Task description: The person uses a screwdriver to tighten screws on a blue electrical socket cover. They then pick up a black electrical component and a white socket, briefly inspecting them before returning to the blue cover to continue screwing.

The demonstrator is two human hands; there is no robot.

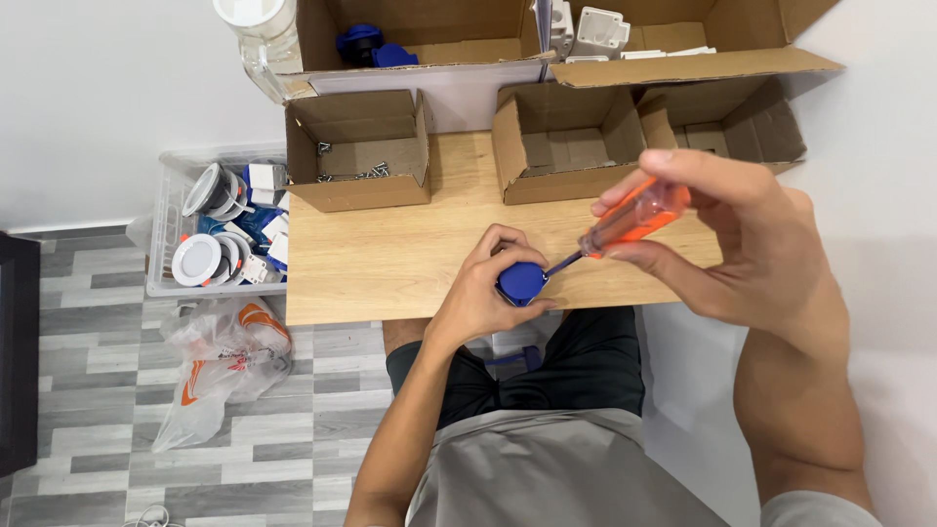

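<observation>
My left hand grips a small blue round part against the front edge of the wooden table. My right hand holds a screwdriver with a clear orange handle; its thin shaft slants down-left and the tip meets the side of the blue part. My thumb lies along the handle's top end.
Three open cardboard boxes stand at the table's back: the left box holds screws, the middle box and right box look bare. Behind them, larger boxes hold blue parts and white parts. A clear bin of round white fittings and a plastic bag sit on the floor at left.
</observation>
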